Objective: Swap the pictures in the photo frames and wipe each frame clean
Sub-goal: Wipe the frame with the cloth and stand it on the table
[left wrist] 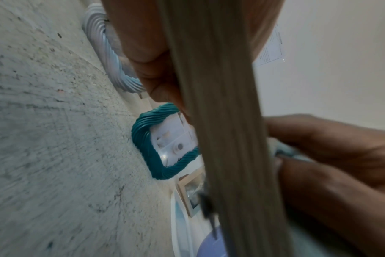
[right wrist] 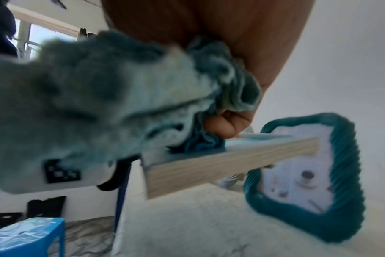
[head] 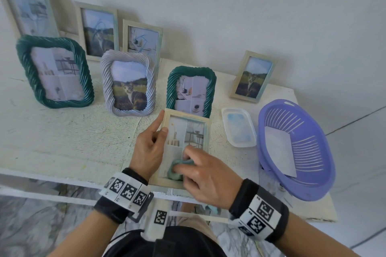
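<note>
Blocked ahead: teal frame (upright) | right: tray, basket | free: left tabletop

Setting: a domestic room, most likely a home. Evidence: a rough, white-painted table set against a plain white wall; marble-patterned floor tiles below; a window with daylight in the right wrist view. Household items: decorative photo frames standing in rows, among them a teal twisted frame and a lilac twisted frame; a purple plastic basket; a small clear tray; a blue plastic stool.
</note>
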The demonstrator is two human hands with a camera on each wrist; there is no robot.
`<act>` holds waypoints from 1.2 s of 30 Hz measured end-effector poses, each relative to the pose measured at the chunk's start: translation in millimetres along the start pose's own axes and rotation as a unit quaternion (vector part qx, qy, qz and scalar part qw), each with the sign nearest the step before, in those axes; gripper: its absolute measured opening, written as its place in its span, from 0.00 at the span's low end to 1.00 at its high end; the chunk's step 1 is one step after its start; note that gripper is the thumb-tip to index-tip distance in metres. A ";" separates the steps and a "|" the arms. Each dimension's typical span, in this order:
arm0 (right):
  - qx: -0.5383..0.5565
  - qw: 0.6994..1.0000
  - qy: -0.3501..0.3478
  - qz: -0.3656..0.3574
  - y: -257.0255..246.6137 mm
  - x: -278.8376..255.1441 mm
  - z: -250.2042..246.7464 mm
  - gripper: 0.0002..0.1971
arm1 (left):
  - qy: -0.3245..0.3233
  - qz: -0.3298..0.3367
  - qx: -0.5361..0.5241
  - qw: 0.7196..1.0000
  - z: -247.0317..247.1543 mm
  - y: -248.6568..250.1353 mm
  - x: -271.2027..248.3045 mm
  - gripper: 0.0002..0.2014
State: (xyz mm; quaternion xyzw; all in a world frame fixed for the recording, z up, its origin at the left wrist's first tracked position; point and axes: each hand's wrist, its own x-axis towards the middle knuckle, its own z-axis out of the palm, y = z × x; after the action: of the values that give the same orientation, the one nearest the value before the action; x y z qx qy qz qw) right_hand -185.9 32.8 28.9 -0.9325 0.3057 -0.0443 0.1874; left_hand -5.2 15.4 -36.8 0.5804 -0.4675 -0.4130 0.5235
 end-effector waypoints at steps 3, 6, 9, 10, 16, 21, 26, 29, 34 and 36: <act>-0.027 0.998 0.048 0.035 17.5 10.8 -14.0 0.10 | -0.003 0.020 0.004 1.000 0.6 3.2 4.0 0.29; -0.084 0.984 0.113 0.113 31.3 30.0 -21.3 0.08 | -0.013 0.034 0.004 0.999 1.0 4.8 6.7 0.28; -0.132 0.971 0.113 0.164 37.4 46.4 -15.9 0.08 | -0.019 0.038 -0.001 0.999 3.9 2.8 4.5 0.27; -0.140 0.972 0.095 0.163 36.4 48.5 -13.4 0.11 | -0.018 0.038 -0.003 0.999 4.3 1.6 4.1 0.27; -0.016 0.985 0.138 0.100 13.4 42.3 -15.1 0.12 | -0.001 0.048 -0.008 0.999 4.5 6.9 5.5 0.26; 0.029 0.997 0.063 0.039 -4.9 25.5 -2.2 0.13 | 0.007 0.029 -0.021 0.999 0.2 -0.7 11.3 0.26; 0.023 0.999 0.023 0.029 -6.4 8.0 3.9 0.16 | 0.003 0.019 -0.039 0.999 2.7 -2.3 12.7 0.24; -0.013 0.999 0.002 0.036 -2.6 2.4 -3.9 0.14 | 0.004 0.015 -0.047 0.999 7.7 -2.4 12.0 0.22; -0.113 0.992 -0.014 0.056 8.6 -6.1 -16.6 0.07 | 0.015 0.010 -0.058 0.998 2.7 -2.9 12.5 0.26; -0.123 0.990 -0.002 0.073 12.5 -4.6 -16.9 0.06 | 0.011 0.012 -0.057 0.998 1.8 -2.6 12.5 0.27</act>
State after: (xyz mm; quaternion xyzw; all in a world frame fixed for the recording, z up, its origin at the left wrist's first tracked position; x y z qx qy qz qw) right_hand -199.9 20.7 40.0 -0.9238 0.3754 0.0091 0.0747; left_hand -3.9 2.8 -39.5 0.5485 -0.4444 -0.4261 0.5657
